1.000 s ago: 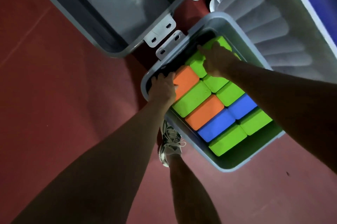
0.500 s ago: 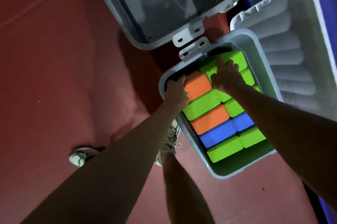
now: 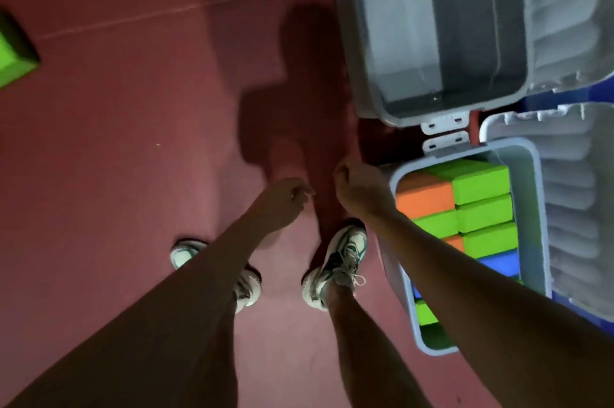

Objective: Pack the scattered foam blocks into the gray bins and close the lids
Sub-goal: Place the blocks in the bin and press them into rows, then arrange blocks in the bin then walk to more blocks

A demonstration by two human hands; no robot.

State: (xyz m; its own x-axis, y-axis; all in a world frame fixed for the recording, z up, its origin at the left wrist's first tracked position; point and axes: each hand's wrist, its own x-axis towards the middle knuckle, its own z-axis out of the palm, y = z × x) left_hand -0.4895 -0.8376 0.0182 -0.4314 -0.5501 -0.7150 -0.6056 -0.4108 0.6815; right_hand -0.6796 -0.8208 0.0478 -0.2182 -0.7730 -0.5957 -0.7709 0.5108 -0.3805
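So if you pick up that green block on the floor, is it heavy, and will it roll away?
Probably light: the green block looks like the foam ones packed in the gray bin. Flat faces and square edges suggest it won't roll. It may squash slightly under a grip.

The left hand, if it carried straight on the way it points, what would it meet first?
Probably only bare red floor. The left hand holds nothing, fingers loosely curled, pointing up-right toward the shadow; the empty gray plastic bin lies further right. Depth is unclear.
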